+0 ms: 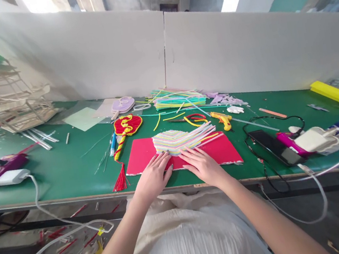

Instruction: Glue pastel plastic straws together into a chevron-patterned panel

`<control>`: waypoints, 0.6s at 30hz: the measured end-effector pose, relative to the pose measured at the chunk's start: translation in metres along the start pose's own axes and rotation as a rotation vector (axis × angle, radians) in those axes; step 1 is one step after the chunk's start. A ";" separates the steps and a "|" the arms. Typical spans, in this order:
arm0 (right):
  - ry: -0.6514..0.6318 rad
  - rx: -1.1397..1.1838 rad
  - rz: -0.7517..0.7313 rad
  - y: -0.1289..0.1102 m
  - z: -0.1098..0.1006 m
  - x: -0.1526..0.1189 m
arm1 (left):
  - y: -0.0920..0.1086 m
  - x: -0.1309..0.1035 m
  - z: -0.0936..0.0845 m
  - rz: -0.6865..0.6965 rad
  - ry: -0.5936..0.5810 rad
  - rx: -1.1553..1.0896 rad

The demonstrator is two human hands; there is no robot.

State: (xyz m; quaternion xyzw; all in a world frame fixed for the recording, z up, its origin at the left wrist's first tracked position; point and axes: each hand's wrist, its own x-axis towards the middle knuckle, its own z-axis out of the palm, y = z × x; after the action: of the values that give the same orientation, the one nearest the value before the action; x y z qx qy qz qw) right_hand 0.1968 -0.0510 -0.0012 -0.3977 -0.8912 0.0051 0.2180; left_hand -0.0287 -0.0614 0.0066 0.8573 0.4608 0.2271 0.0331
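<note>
Pale, crinkled clothing [188,244] fills the bottom of the head view I am watching from afar, the person's left forearm [117,242] and right forearm [263,211] reaching past it to a green table [99,172]; the left hand [154,172] lies palm down, fingers stretched out and gripping nothing, fingertips at the near edge of a striped sheet [169,139] made of coloured strips; the right hand [203,164] lies just beside it in much the same pose, unclenched, fingertips along that same edge; how firmly either one presses, I cannot tell. That sheet rests on the middle of a red board [138,155], its uneven strip ends fanning out to the right.

To the left I see a red and yellow fan-shaped piece [128,126] with a red tassel [120,178]; beyond the board lie a bundle of coloured strips [181,99], a red-handled tool [195,117] and a yellow glue gun [222,119]; off to the right, a black phone [272,147] sits beside a white charger [313,138]; a pale partition [99,48] backs the table, with a slatted frame [21,107] at far left.
</note>
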 end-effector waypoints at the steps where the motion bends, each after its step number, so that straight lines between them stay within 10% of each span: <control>1: 0.000 -0.002 -0.001 0.000 0.000 0.000 | 0.000 0.000 0.000 0.000 -0.001 0.000; 18: 0.017 -0.017 0.004 0.000 0.001 0.000 | -0.001 0.001 0.001 0.068 -0.039 0.029</control>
State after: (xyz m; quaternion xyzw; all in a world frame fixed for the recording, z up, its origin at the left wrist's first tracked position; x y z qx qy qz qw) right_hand 0.1964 -0.0515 -0.0023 -0.4015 -0.8885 -0.0057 0.2222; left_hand -0.0292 -0.0598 0.0060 0.8771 0.4340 0.2047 0.0217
